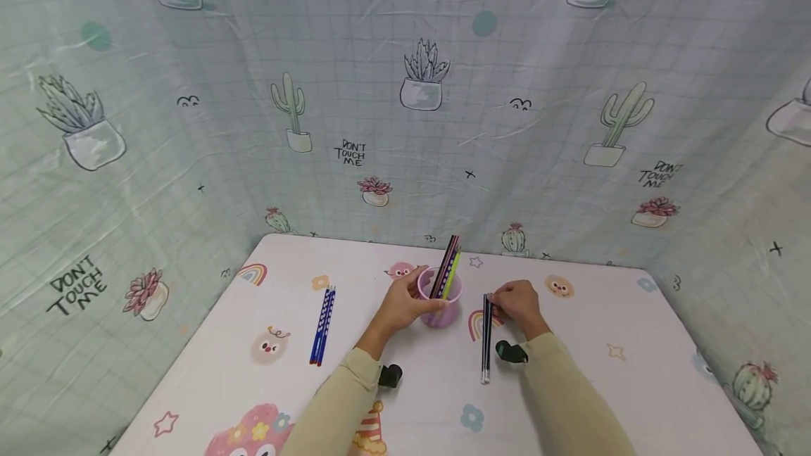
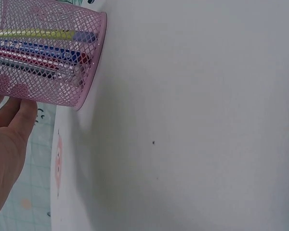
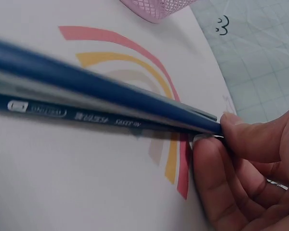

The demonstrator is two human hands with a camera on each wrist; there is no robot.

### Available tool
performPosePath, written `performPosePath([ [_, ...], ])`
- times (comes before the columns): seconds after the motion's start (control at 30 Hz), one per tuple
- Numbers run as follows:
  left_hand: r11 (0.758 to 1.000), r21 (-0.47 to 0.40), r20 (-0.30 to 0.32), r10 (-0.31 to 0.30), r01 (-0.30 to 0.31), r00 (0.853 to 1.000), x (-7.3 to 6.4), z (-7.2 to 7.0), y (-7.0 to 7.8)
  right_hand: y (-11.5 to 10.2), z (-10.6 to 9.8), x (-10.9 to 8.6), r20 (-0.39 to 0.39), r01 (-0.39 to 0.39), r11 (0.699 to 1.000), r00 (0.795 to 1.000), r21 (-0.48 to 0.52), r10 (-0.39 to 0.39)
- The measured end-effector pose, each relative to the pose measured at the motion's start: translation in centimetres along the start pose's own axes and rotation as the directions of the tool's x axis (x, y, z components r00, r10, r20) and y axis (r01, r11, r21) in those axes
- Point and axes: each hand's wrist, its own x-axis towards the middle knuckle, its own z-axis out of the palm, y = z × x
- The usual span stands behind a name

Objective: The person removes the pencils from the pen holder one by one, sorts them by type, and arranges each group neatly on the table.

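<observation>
My left hand (image 1: 400, 307) grips a pink mesh pencil cup (image 1: 441, 317), thumb on the near side and fingers around the far side. Several pencils (image 1: 451, 267), one of them yellow-green, lean in the cup with their upper ends above its rim. Through the mesh wall (image 2: 43, 96) in the left wrist view, their lower ends show near the base. To the right of the cup, my right hand (image 1: 521, 307) pinches a few dark blue pencils (image 3: 101, 91) at their far ends between thumb and index finger. Their silvery ends point toward me.
Several blue patterned pencils (image 1: 323, 326) lie side by side on the left of the white table (image 1: 437, 414), which has printed cartoon figures. Cloth printed with cacti (image 1: 418, 160) hangs behind and at both sides. A black wrist device (image 1: 390, 376) sits beside each sleeve.
</observation>
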Motion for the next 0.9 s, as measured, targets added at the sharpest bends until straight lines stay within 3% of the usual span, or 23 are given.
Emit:
performPosePath([
  [0.23, 1.0, 0.007, 0.008, 0.003, -0.004, 1.0, 0.06, -0.01, -0.02, -0.24, 0.07, 0.14, -0.003, -0.027, 0.999, 1.0, -0.024, 0.027],
  [0.47, 0.999, -0.038, 0.019, 0.002, -0.001, 1.0, 0.12, -0.13, -0.18, -0.23, 0.15, 0.21, -0.02, -0.003, 1.0, 1.0, -0.024, 0.002],
  [0.9, 1.0, -0.028, 0.012, 0.006, -0.006, 1.0, 0.1, -0.21, -0.26, -0.6, 0.1, -0.37, -0.005, 0.027, 0.999, 1.0, -0.018, -0.027],
])
